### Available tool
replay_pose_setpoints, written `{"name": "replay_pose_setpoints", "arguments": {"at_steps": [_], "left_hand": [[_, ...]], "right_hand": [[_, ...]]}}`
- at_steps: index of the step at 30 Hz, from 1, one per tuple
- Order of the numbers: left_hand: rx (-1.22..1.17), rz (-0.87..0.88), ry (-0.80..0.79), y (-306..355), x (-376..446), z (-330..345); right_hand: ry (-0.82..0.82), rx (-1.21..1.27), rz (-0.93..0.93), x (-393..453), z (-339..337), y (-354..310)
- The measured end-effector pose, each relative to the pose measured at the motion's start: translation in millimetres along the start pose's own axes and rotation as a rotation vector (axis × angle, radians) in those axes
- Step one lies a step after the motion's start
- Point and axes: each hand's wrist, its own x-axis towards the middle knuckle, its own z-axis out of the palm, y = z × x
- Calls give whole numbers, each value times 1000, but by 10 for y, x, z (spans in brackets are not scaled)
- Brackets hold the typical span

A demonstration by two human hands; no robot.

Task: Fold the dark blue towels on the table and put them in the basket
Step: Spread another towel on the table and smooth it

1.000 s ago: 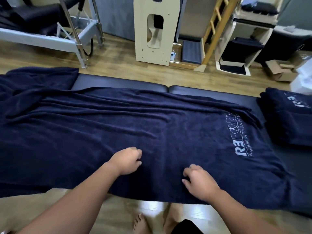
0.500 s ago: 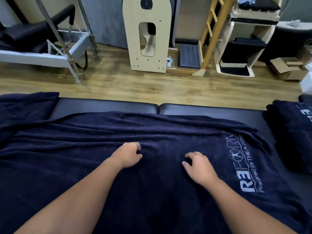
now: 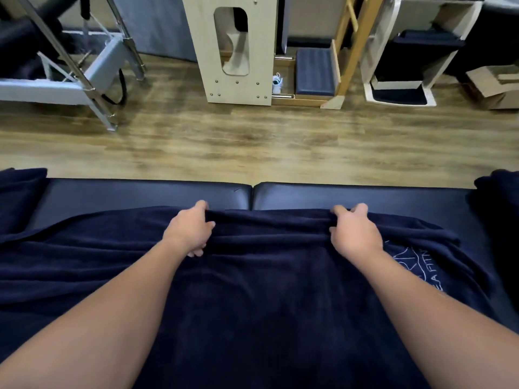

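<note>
A large dark blue towel [image 3: 266, 290] with a pale printed logo at its right lies spread over the black padded table [image 3: 140, 193]. My left hand [image 3: 191, 230] pinches the towel's far edge near the middle. My right hand [image 3: 354, 233] grips the same far edge further right, fingers curled over the fabric. Both arms reach straight across the towel. More dark blue towel cloth [image 3: 19, 197] lies bunched at the table's left end, and another dark blue towel [image 3: 498, 197] sits at the right end. No basket is in view.
Beyond the table is wooden floor [image 3: 252, 141]. A metal-framed exercise machine [image 3: 84, 80] stands at the back left, a pale wooden unit [image 3: 236, 51] in the middle, a white shelf [image 3: 401, 66] and a cardboard box [image 3: 494, 85] at the back right.
Both hands have moved from the towel's middle out to its far edge and closed on it. The camera has tilted forward, so the towel's near edge is out of view.
</note>
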Motion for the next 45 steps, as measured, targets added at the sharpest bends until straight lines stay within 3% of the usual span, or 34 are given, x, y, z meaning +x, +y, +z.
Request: {"name": "replay_pose_setpoints", "arguments": {"at_steps": [4,9,11,13,15,17,21,27,29,32,36,41,45], "left_hand": [[57,21,13,6,293,-106],[-126,170,199,335,783,-248],[-139,233,147,517,843,-260],[-8,288,-16,646,752,-171],[284,312,-137,749,560,35],[494,434,-192,925,319,346],[650,626,-227,1444,-133,969],[749,481,-295,1971,-275,1287],[761,456,-308,2012,-255,1287],[768,446,-312,2036,-262,1282],[773,436,-308,2042,-265,1295],[786,436,-283,2032,-267,1327],[787,440,-281,2036,-277,1313]], "right_hand": [[18,-142,-73,216,-93,47],[196,37,114,663,-261,-52],[246,138,96,858,-308,-97],[163,197,32,931,-291,-117],[59,110,0,841,-171,-88],[49,41,-68,627,-11,-17],[100,49,-106,315,195,359],[477,231,162,458,-101,1142],[413,262,335,561,-290,1304],[174,191,489,733,-474,1492],[95,143,454,914,-589,1601],[445,184,348,1324,-747,1680],[203,198,234,1426,-545,1542]]}}
